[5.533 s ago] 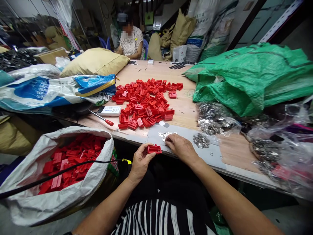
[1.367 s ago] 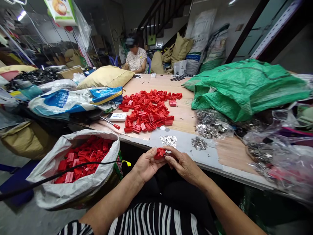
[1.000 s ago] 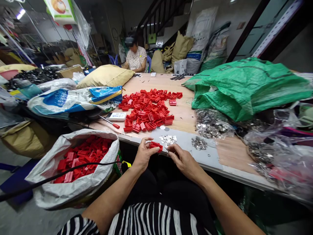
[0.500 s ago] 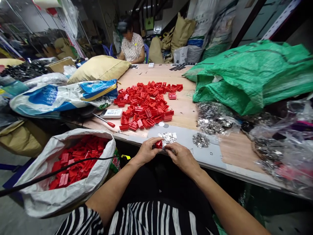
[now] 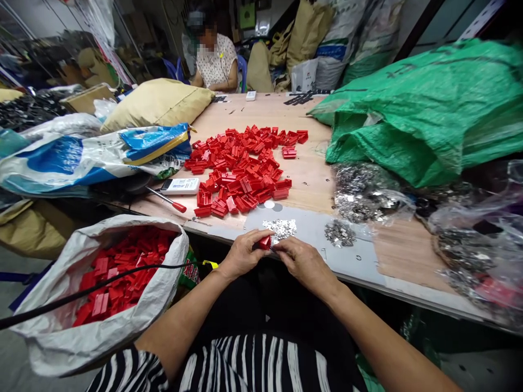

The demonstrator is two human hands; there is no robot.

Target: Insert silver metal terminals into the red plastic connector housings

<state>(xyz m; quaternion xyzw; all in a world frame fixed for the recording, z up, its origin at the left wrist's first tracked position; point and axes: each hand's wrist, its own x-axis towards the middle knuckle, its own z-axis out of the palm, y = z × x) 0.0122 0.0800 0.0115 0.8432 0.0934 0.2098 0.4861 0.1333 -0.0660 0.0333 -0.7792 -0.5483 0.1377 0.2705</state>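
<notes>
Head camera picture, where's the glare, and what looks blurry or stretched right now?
In the head view, the left metal pile glints almost white; at the head view's right edge, the clear bag looks stretched and soft; the head view's top left corner is dim and blurred; mid head view, the red pile stays fairly crisp.

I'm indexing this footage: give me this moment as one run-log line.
left hand: holding red part | right hand: close beside it, grip contents unclear | nearby: shiny metal pieces on gray mat
</notes>
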